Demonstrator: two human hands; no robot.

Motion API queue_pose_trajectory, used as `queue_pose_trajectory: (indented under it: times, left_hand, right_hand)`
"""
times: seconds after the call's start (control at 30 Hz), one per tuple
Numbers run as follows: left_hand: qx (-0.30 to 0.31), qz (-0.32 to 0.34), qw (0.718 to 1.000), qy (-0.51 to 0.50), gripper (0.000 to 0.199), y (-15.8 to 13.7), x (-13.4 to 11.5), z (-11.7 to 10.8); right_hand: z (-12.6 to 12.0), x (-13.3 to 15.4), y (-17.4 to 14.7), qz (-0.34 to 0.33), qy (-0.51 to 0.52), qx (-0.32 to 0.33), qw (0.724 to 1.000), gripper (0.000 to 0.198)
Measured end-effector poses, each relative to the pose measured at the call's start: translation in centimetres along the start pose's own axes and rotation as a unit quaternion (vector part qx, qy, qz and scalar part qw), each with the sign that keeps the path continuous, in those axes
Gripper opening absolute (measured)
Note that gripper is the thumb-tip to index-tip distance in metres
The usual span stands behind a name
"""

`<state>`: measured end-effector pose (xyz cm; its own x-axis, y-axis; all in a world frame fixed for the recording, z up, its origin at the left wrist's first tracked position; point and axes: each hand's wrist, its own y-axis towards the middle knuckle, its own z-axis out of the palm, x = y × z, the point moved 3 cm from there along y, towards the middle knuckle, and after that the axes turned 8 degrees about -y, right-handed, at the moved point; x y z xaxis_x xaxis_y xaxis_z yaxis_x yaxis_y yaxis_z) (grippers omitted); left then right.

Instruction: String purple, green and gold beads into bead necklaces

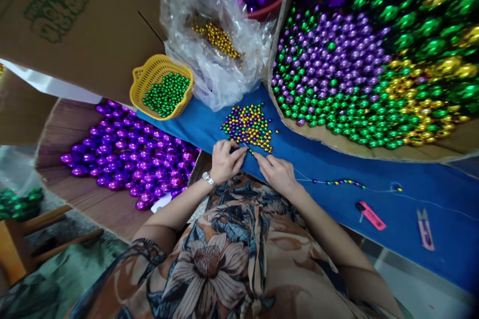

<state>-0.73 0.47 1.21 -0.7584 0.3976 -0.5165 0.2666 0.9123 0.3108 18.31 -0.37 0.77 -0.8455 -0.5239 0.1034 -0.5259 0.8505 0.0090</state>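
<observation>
My left hand [225, 160], with a watch [208, 179] at its wrist, is closed in a pinch on a thin needle [245, 145]. Opposite it, my right hand [276, 171] is closed too, thumb and fingers pressed together on a few small beads [250, 151] at the needle. From under the right hand a pale thread runs right across the blue cloth [314, 159], carrying a short string of beads [346, 182]. Just beyond both hands lies a loose pile of small gold, purple and green beads [247, 122].
A yellow basket [136, 90] of green beads and a clear plastic bag [232, 84] with gold beads stand behind. Cartons of purple balls [142, 159] and mixed beads [337, 60] flank the cloth. A pink-handled cutter [372, 215] and thread snips [425, 232] lie at right.
</observation>
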Motion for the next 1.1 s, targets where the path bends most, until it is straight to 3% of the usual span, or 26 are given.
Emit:
queue_pose_trajectory:
  times: [0.3,0.57,1.1]
  left_hand:
    - [0.013,-0.021,1.000,-0.011,0.017,-0.4,0.6,-1.3]
    - [0.024,-0.004,1.000,-0.016,0.022,-1.1,0.5,-1.0]
    - [-0.006,0.002,1.000,-0.026,0.020,-0.8,0.0,-1.1]
  right_hand:
    - [-0.7,-0.6,-1.4,-0.038,0.030,-0.011,0.999,0.037]
    - [-0.9,0.1,-2.1,-0.065,0.021,-0.003,0.998,0.037]
    - [-0.3,0.8,-0.5,-0.038,0.012,-0.028,0.999,0.037]
